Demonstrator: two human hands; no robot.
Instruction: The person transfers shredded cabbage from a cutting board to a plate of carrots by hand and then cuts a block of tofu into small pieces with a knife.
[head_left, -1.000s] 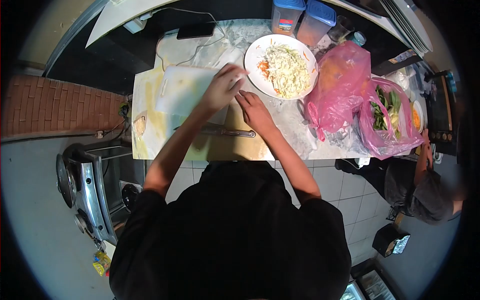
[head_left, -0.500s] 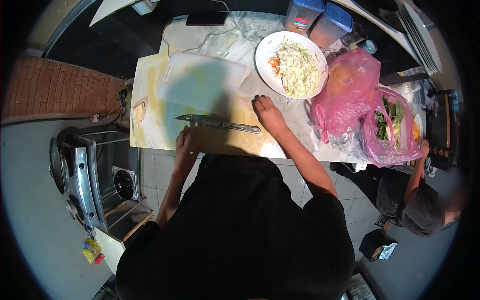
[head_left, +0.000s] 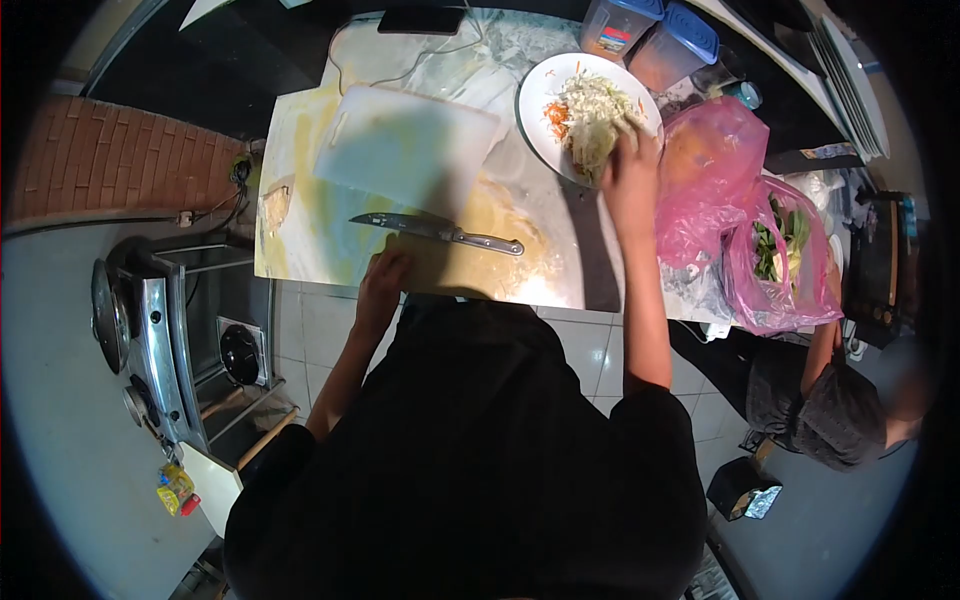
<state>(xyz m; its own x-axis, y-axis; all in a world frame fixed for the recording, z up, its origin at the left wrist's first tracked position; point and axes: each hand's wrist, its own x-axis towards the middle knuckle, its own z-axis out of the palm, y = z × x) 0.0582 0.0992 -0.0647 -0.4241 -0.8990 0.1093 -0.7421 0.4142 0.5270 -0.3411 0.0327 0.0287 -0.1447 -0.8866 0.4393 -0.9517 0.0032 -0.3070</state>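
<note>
My right hand (head_left: 629,170) reaches over the near right rim of a white plate (head_left: 540,112) and touches the shredded cabbage and carrot (head_left: 583,112) heaped on it; whether it grips the plate I cannot tell. At the table's front edge my left hand (head_left: 384,272) rests with fingers curled, holding nothing. A knife (head_left: 437,232) with a metal handle lies flat on the marble table (head_left: 300,250) just beyond it. Behind the knife lies a white cutting board (head_left: 405,148).
Two pink plastic bags (head_left: 715,160) with greens sit right of the plate. Two blue-lidded containers (head_left: 650,35) stand behind it, and a phone (head_left: 420,20) with a cable at the back. A stove (head_left: 170,340) is on the left. Another person (head_left: 830,400) crouches at right.
My left hand left the cutting board and dropped to the table's front edge. My right hand moved from the tabletop up and right onto the plate's rim.
</note>
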